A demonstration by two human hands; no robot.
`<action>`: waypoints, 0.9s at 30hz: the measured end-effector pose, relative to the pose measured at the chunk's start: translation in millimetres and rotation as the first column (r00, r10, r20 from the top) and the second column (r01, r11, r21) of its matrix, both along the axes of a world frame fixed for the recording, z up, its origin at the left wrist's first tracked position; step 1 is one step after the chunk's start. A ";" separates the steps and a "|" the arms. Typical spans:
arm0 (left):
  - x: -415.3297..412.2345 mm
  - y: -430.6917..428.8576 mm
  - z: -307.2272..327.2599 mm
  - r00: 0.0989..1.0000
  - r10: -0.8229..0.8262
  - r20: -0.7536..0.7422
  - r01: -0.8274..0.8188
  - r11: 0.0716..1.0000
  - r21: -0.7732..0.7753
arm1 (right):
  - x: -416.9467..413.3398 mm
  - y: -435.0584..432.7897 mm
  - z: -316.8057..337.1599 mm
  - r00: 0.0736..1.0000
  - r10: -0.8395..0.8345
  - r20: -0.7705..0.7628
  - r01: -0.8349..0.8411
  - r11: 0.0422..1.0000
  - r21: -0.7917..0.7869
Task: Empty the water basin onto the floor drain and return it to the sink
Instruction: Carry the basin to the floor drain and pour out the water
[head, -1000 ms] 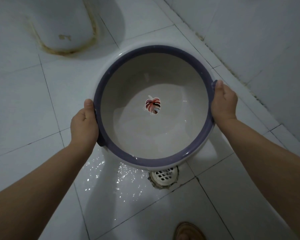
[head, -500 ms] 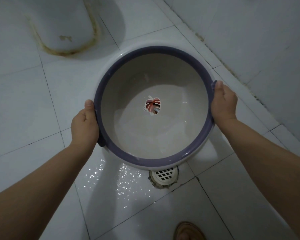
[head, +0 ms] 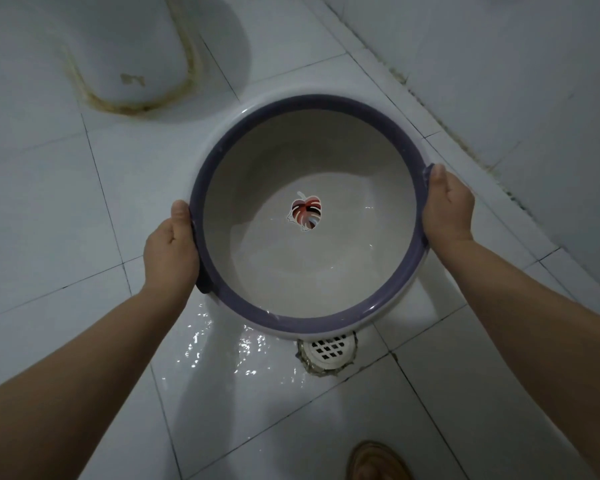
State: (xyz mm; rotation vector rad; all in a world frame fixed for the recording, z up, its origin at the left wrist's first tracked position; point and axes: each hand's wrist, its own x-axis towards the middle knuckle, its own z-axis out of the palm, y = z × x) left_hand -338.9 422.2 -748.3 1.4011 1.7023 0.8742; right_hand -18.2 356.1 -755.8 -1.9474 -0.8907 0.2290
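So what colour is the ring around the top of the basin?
Purple, on the basin's rim, clearest in the head view.

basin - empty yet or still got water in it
Not empty: a shallow pool lies in the basin, glinting near the leaf sticker. Left hand and right hand grip its rim above the floor drain.

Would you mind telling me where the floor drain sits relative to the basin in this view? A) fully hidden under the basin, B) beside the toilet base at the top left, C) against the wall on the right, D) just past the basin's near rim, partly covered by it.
D: the floor drain peeks out just below the near rim of the basin, which both hands hold above the wet tiles.
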 end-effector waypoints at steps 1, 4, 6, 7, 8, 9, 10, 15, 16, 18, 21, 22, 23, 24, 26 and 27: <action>0.3 -0.1 0.5 1.000 0.001 -0.001 -0.001 1.000 -0.002 | 0.0 -0.1 -0.1 1.000 0.000 -0.002 0.000 1.000 0.002; 0.9 -0.7 1.6 1.000 0.000 -0.002 0.000 1.000 0.003 | 0.6 -0.4 -0.8 1.000 0.003 -0.024 -0.003 1.000 0.005; 0.3 -1.0 1.5 1.000 -0.003 -0.002 0.003 1.000 0.008 | 0.8 -0.5 -1.2 0.999 0.002 -0.036 -0.002 1.000 0.007; -0.1 -1.2 1.1 1.000 -0.003 0.002 0.003 1.000 0.007 | 0.5 -0.4 -1.5 0.999 0.002 -0.037 -0.002 1.000 0.006; -0.7 -1.1 0.6 1.000 -0.001 0.006 0.001 1.000 0.002 | 0.2 -0.4 -1.9 0.999 0.003 -0.035 -0.003 1.000 0.005; -1.0 -1.0 0.2 1.000 0.001 0.010 -0.001 1.000 -0.003 | 0.0 -0.6 -2.0 0.999 0.004 -0.031 -0.004 1.000 0.005; -1.3 -0.9 -0.1 1.000 0.004 0.011 -0.004 1.000 -0.009 | 0.0 -0.6 -2.0 1.000 0.005 -0.029 -0.005 1.000 0.004; -1.7 -1.5 -0.7 1.000 0.004 0.003 -0.004 1.000 -0.011 | 0.9 -1.1 -0.3 1.000 0.012 -0.026 -0.011 1.000 0.004; -2.2 -1.6 -1.0 1.000 0.004 0.001 -0.004 1.000 -0.010 | 0.9 -1.3 -0.6 1.000 0.009 -0.027 -0.009 1.000 0.003; -2.9 -2.1 -1.2 1.000 0.007 0.001 -0.007 1.000 -0.015 | 1.0 -2.1 -0.6 0.999 0.008 -0.032 -0.008 1.000 -0.002; -2.8 -3.1 -0.9 1.000 0.006 0.010 -0.006 1.000 -0.019 | 0.6 -3.4 0.5 0.999 0.011 -0.039 -0.011 1.000 0.001; -2.9 -3.3 -0.8 1.000 0.004 0.008 -0.004 1.000 -0.013 | 0.3 -3.6 0.9 0.999 0.012 -0.036 -0.012 1.000 0.005; -2.6 -3.7 -0.7 1.000 0.001 0.004 -0.001 1.000 -0.005 | 0.2 -3.9 1.1 1.000 0.014 -0.026 -0.013 1.000 0.010; -2.5 -4.0 -0.6 1.000 -0.002 -0.004 0.002 1.000 0.003 | 0.3 -4.2 0.9 1.000 0.015 -0.012 -0.015 1.000 0.013; -2.8 -4.5 -0.3 1.000 -0.006 -0.012 0.006 1.000 0.012 | 0.5 -5.1 0.9 1.000 0.017 0.008 -0.017 1.000 0.013; -3.1 -4.7 -0.4 1.000 -0.009 -0.014 0.009 1.000 0.014 | 0.7 -5.8 0.8 1.000 0.018 0.013 -0.018 1.000 0.011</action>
